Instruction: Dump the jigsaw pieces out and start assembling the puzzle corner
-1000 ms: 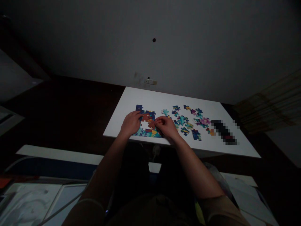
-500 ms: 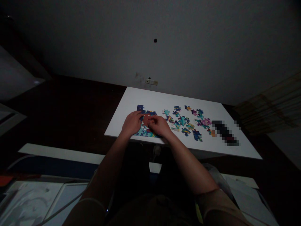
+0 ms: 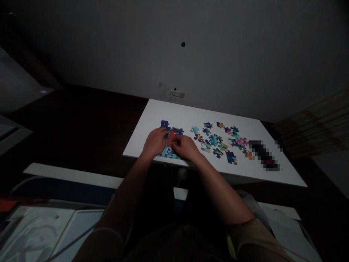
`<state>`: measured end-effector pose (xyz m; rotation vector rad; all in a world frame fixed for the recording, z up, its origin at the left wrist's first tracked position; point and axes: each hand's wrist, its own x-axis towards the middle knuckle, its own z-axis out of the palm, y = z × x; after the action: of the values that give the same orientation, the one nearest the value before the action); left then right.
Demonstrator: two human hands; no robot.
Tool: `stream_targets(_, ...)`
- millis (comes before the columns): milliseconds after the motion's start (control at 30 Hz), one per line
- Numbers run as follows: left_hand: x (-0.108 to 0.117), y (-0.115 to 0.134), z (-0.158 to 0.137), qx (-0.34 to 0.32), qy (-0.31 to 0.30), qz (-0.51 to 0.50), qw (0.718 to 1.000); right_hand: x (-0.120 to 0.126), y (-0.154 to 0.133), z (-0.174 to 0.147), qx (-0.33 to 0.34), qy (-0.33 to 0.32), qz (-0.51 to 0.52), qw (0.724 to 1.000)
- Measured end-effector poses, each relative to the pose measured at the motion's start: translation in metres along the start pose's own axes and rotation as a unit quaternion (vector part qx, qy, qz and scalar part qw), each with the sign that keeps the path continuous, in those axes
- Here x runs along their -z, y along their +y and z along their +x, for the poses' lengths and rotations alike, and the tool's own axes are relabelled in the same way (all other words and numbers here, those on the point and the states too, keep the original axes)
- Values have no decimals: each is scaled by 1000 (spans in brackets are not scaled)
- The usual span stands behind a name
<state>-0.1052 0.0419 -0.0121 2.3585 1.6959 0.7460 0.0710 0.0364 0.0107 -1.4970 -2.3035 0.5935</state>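
Note:
A partly joined jigsaw puzzle [image 3: 174, 130] lies at the near left of the white table, with dark blue, red-brown and teal printing. My left hand [image 3: 156, 141] rests over its left side, fingers stretched out and fingertips on the red-brown part. From the other side, my right hand [image 3: 185, 146] reaches over the puzzle with thumb and fingers pinched at a red-brown puzzle piece [image 3: 170, 138]. The fingers hide most of that piece's edges. A dark blue corner piece [image 3: 164, 123] sticks up at the puzzle's far left.
Several loose puzzle pieces [image 3: 214, 140] are scattered right of my right hand on the white table [image 3: 188, 112]. Farther right lies a dark pixelated object [image 3: 264, 155]. The table's near edge runs under my forearms, and a wall [image 3: 218, 72] rises behind.
The view has shifted slightly, so the table sits a little farther right. Both hands stay over the puzzle, with the right fingers still pinched at the red-brown part.

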Motion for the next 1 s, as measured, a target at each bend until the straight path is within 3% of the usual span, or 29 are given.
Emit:
stream_targets(133,-1,-1,0,-5,11,-4,1000,-2,-3,-6,56,42,-58,996)
stream_targets(333,-1,1,-1,-2,10,-4,1000,-2,0,-44,70,119,-73,988)
stream_targets(600,2,8,1,13,4,0,1000,-2,5,-59,120,114,-60,984)
stream_targets(1000,4,11,1,8,-5,17,1000,-17,2,-58,101,97,-94,986)
